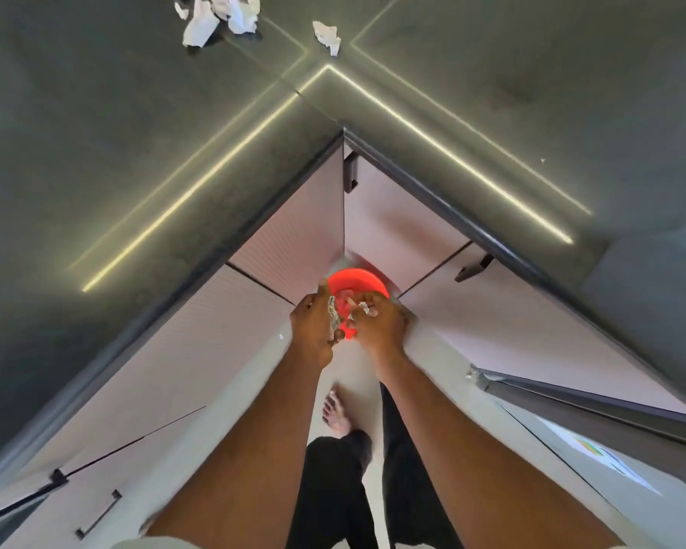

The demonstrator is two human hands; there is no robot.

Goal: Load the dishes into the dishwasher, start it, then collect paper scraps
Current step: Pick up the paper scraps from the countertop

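Red round plastic bin (358,280) sits below my hands: left hand (313,328) and right hand (379,324) each grip crumpled paper scraps (335,317) over it for dropping.

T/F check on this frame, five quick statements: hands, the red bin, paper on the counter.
1. Both hands are over the red bin. True: the left hand and right hand meet above its opening.
2. The countertop holds no paper. False: crumpled paper scraps lie at its far side.
3. The left hand holds crumpled scraps. True: paper shows between its fingers.
4. The red bin stands on the countertop. False: it sits on the floor in the corner where the cabinets meet.
5. The person wears shoes. False: a bare foot shows on the floor.
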